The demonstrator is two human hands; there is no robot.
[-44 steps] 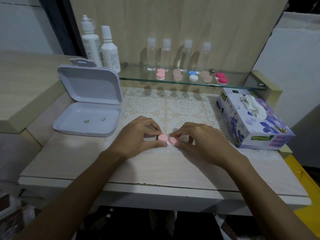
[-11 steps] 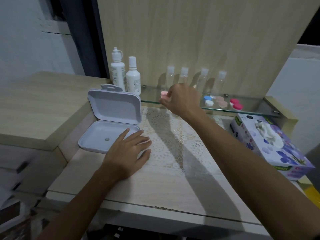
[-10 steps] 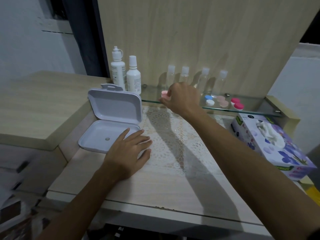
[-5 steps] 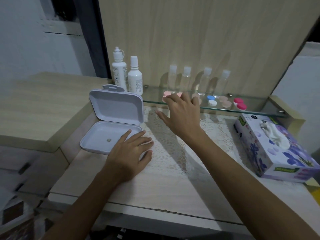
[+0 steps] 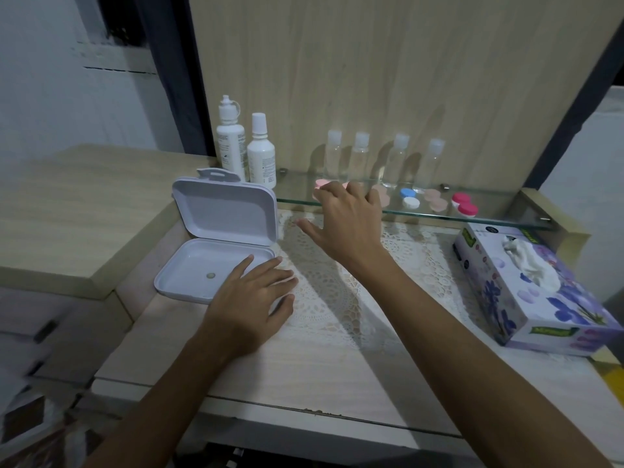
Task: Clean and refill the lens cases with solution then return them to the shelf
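Several lens cases sit in a row on the glass shelf (image 5: 499, 216): a pink case (image 5: 318, 184) at the left, partly hidden behind my fingers, a blue and white case (image 5: 409, 198), a beige case (image 5: 435, 199) and a red case (image 5: 465, 204). My right hand (image 5: 344, 222) hovers just in front of the shelf's left part, fingers spread, holding nothing. My left hand (image 5: 256, 295) lies flat on the table beside the white box. Two white solution bottles (image 5: 245, 148) stand at the shelf's left end.
An open white plastic box (image 5: 216, 244) sits at the left with a small round piece in its base. Several clear small bottles (image 5: 378, 157) line the back of the shelf. A tissue box (image 5: 526, 285) stands at the right. A lace mat (image 5: 398, 265) covers the table.
My right hand set the pink case on the shelf, let go and drew back toward me with fingers spread. My left hand has stayed flat on the table.
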